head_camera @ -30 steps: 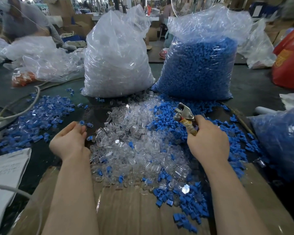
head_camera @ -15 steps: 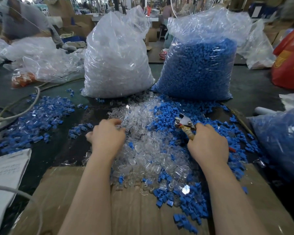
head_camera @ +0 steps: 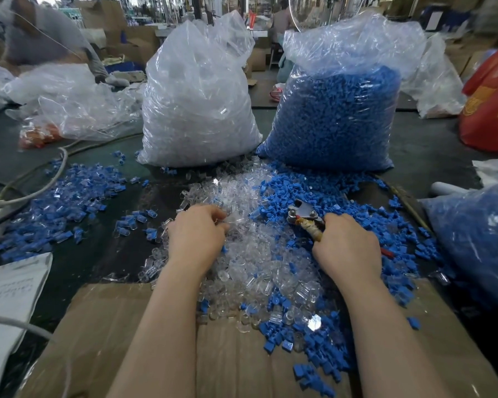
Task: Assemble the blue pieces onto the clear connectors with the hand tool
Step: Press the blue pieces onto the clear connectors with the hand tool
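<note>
While two big plastic sacks, one of clear connectors [head_camera: 197, 110] and one of blue pieces [head_camera: 334, 116], are standing side by side at the back of the table [head_camera: 431, 156], loose heaps of both are lying mixed before them. The right hand [head_camera: 347, 248] is gripping the hand tool [head_camera: 305, 218] over the blue pieces; the left hand [head_camera: 197, 237] is curling its fingers into the clear pile [head_camera: 250, 254], though whether they are pinching a connector cannot be told.

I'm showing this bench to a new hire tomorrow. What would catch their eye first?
Two tall plastic sacks at the back: the bag of clear connectors on the left, the bag of blue pieces on the right. In front spreads a mixed loose heap, where the left hand digs into the clear parts and the right hand grips the hand tool.
</note>
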The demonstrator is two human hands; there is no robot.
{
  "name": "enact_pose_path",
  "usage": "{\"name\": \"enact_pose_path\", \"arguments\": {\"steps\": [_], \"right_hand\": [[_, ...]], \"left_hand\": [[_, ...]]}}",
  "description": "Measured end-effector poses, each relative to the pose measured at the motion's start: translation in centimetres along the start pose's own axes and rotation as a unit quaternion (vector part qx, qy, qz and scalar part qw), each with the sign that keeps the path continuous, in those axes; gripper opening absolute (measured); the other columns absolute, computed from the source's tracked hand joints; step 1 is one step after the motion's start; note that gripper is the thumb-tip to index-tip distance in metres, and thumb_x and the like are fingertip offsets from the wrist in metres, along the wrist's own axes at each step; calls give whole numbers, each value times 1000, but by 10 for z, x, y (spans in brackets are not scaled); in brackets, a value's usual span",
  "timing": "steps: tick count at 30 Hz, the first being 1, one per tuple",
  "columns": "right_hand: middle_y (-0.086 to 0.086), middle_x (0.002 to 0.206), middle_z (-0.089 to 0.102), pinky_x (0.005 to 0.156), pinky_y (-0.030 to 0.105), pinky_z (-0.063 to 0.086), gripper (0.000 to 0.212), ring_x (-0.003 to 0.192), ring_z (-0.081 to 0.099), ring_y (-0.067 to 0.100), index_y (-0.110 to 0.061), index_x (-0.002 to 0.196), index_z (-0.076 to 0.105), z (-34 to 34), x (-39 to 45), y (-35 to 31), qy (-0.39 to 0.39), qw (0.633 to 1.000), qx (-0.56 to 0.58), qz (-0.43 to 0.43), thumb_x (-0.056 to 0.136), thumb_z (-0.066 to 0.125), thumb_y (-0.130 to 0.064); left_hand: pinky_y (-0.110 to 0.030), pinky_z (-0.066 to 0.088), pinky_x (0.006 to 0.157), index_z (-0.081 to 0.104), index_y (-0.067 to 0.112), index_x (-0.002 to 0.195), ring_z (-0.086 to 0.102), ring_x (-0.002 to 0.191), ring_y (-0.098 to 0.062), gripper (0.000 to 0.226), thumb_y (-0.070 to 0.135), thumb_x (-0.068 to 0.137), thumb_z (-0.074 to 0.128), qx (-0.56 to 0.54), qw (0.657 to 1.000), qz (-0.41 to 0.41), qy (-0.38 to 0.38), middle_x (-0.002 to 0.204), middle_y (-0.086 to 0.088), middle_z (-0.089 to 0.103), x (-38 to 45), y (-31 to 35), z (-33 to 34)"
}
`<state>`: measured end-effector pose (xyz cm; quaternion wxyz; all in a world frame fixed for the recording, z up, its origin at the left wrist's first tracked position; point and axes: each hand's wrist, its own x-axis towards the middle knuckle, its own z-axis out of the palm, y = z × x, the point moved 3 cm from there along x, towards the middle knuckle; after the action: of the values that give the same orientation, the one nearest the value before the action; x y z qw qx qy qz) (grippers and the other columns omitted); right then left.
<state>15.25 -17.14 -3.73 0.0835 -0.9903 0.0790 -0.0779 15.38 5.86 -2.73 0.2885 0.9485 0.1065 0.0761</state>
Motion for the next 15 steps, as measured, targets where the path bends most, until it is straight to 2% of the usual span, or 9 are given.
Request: {"name": "enact_pose_path", "arguments": {"steps": [3,5,9,12,15], "right_hand": [[2,91,52,67,35,31,17,67,43,23,-22,87,44,0,0,0,10,1000,3,-2,87,61,-23],[1,87,50,65,35,30,16,65,42,23,-21,86,44,0,0,0,23,1000,10,-2,87,60,-24],[-2,74,39,63,34,30,17,61,41,23,-20,83,43,-2,-1,1,48,998,26,1,88,59,-24],[0,76,46,63,35,32,15,64,44,25,-18,85,45,-7,-2,1,75,997,32,12,88,59,-22],[7,87,55,65,36,34,10,66,43,27,-14,92,53,-12,-3,3,106,993,37,36,87,60,-18]], "left_hand": [[-38,51,87,69,27,95,62,84,-13,6,30,90,70,-12,1000,-1,4,96,6,70,-1,0,1],[-32,49,75,68,26,91,59,78,-9,6,30,89,71,-10,1000,2,4,90,6,69,-1,0,1],[-32,44,70,62,24,87,55,74,-7,11,30,89,71,-11,1000,11,10,83,9,63,-1,-1,2],[-32,40,66,57,23,83,51,71,-4,15,30,90,69,-28,999,10,25,77,10,58,-1,0,3],[-32,40,64,55,23,84,52,72,-5,15,29,91,67,-64,997,1,37,77,11,58,0,-1,3]]}}
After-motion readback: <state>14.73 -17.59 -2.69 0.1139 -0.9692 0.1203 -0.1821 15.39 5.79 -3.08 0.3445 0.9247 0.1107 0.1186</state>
